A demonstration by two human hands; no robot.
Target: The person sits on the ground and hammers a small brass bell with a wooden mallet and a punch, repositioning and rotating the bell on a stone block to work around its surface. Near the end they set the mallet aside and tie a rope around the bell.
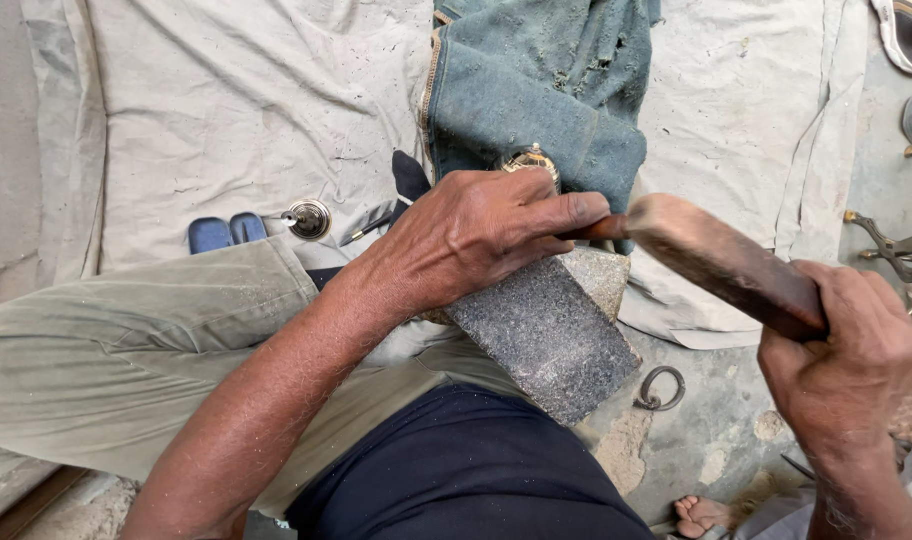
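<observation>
The wooden mallet [721, 262] sits gripped by its lower end in the right hand [856, 350], its blurred head poised over the dark stone block [546, 335] that rests on the person's lap. The left hand [476, 235] is closed around a thin rod-like tool [594, 228], pinning it at the block's far end beside the blue denim cloth [536, 85]. This looks like the striking step; the next blow needs the tool held steady and squarely met.
</observation>
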